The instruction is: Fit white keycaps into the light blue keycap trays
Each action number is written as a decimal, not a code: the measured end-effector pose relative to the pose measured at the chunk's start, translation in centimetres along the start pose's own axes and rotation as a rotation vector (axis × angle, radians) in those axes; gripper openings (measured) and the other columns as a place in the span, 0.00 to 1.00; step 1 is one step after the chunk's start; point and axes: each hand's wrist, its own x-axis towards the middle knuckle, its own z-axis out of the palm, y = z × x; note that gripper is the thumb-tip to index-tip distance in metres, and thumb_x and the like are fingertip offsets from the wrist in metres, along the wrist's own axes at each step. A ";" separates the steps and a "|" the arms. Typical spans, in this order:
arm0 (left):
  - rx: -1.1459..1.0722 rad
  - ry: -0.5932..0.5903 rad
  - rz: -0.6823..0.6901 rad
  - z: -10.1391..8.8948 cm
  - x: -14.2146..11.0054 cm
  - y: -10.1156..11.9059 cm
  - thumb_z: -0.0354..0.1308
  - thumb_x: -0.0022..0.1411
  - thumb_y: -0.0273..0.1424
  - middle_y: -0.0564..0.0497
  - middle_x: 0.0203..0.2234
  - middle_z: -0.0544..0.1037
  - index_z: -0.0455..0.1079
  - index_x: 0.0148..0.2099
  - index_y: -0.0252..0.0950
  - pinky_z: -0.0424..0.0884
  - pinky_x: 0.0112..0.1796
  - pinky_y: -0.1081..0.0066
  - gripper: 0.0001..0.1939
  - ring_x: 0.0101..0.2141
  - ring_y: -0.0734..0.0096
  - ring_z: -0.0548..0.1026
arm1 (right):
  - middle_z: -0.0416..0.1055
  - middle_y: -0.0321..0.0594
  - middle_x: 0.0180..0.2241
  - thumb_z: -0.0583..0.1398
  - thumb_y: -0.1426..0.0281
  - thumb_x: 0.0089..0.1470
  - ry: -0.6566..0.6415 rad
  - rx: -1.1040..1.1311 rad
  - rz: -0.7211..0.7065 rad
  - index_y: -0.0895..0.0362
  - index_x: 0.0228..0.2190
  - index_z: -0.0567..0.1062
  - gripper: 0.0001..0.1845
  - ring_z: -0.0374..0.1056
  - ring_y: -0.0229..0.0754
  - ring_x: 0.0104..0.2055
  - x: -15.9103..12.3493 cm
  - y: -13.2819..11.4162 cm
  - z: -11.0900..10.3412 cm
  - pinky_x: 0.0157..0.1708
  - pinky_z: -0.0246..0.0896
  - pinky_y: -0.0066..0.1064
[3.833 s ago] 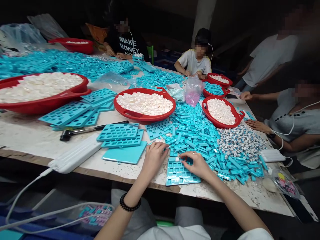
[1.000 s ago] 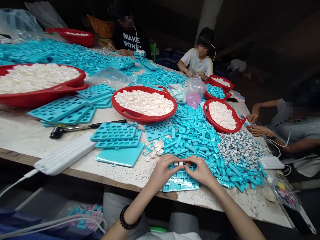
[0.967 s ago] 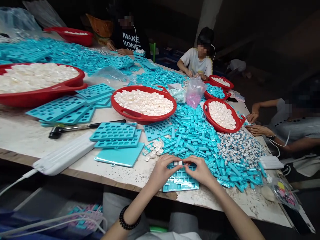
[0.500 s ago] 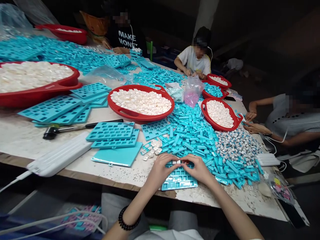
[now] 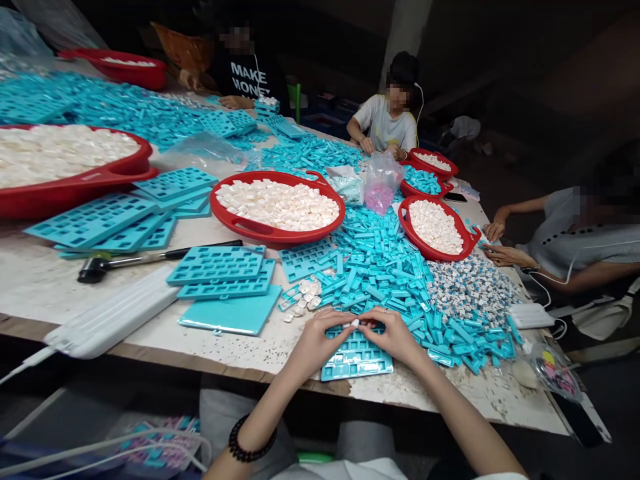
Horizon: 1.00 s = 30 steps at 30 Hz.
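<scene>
My left hand [image 5: 319,341] and my right hand [image 5: 394,335] meet at the far edge of a blue keyboard-shaped plate [image 5: 357,367] with rows of square openings. Between their fingertips is a small white keycap [image 5: 355,323], and the fingers of both hands are closed on it. The plate lies flat near the table's front edge, its far part covered by my fingers. Just left of my left hand lie several loose white keycaps [image 5: 301,300]. Beyond both hands spreads a heap of small blue plastic pieces [image 5: 383,267].
Red baskets of white keycaps [image 5: 235,223] stand on the table [image 5: 240,350]. Stacked blue plates [image 5: 220,273], a hammer [image 5: 150,257] and a white power strip [image 5: 117,313] are to the left. Small white-and-blue parts [image 5: 470,293] lie to the right. Several other people sit around the table.
Both hands stay over the far part of the plate, with fingertips slightly shifted around the white keycap. The whole view has moved a little, so things appear slightly further left.
</scene>
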 end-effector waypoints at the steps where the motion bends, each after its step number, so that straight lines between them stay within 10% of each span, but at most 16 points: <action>1: -0.003 0.000 -0.007 0.0 0.0 0.0 0.63 0.64 0.34 0.51 0.39 0.84 0.80 0.43 0.43 0.70 0.54 0.55 0.07 0.42 0.60 0.81 | 0.75 0.39 0.32 0.64 0.66 0.58 0.001 -0.004 -0.008 0.54 0.41 0.81 0.09 0.72 0.40 0.33 0.0 0.0 0.0 0.35 0.67 0.30; 30: 0.169 -0.102 0.077 -0.7 1.1 1.0 0.57 0.67 0.31 0.47 0.40 0.84 0.81 0.43 0.39 0.77 0.47 0.61 0.10 0.43 0.60 0.81 | 0.79 0.40 0.35 0.63 0.68 0.61 -0.061 -0.065 -0.024 0.50 0.42 0.83 0.10 0.74 0.43 0.37 0.7 0.1 -0.2 0.40 0.66 0.32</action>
